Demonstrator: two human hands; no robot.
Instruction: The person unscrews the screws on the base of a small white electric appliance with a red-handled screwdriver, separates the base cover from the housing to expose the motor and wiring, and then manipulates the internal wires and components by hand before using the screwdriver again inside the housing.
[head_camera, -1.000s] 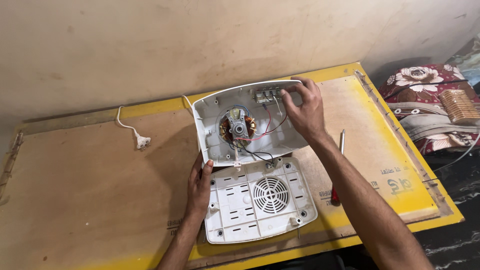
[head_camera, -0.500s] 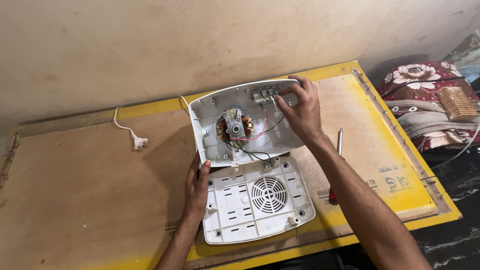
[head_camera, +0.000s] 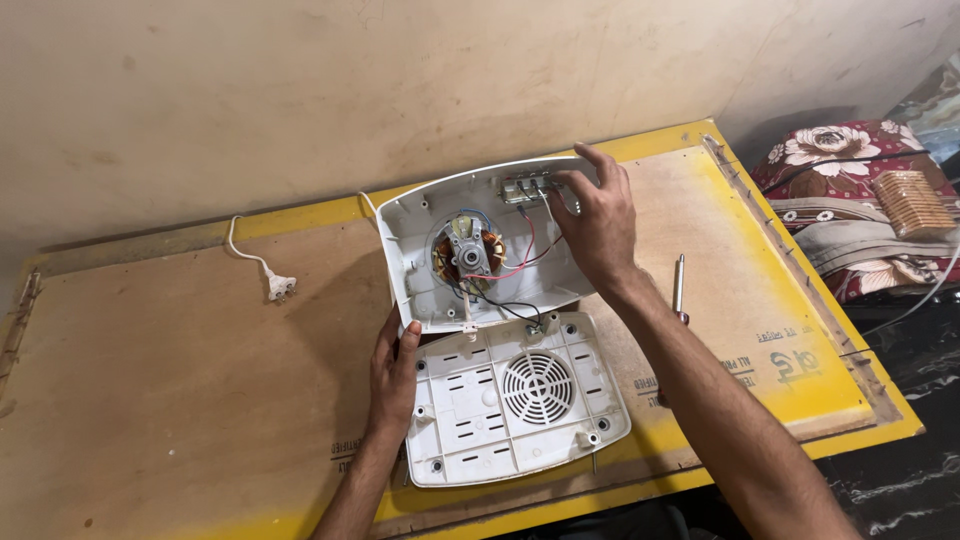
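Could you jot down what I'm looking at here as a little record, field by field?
Setting: wooden board with yellow edges against a plain wall
Opened appliance: white housing with a copper-wound motor and red, blue and black wires
Base cover: white vented cover, lying flat in front of the housing
Left hand: at the housing's lower left corner, beside the cover
Right hand: fingers at the switch block
Nearby: screwdriver, white plug

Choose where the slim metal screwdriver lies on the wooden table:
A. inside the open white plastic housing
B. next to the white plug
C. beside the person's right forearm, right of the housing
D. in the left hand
C: the slim metal screwdriver lies on the wooden table just right of the right forearm, outside the open white plastic housing.
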